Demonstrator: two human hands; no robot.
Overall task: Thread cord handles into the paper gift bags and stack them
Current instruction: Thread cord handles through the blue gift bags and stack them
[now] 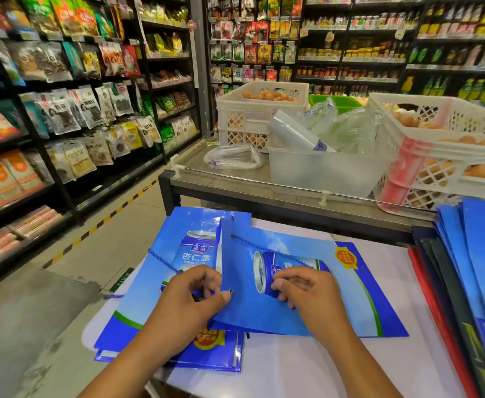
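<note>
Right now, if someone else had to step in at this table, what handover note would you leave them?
Left hand: fingers pinch the edge of the top bag at its near eyelet.
Right hand: fingers curled on the same bag, over the printed can.
Blue cord runs from the far eyelet across the bag toward the right hand; the near eyelet is not yet threaded.
A second bag lies underneath, with a cord on it.
More flat bags are piled at the right.
Left: finish threading, then stack.

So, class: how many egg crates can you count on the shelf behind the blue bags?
2: one white crate at the back left, one crate with a pink corner on the right. More may be hidden beyond the frame.
</note>
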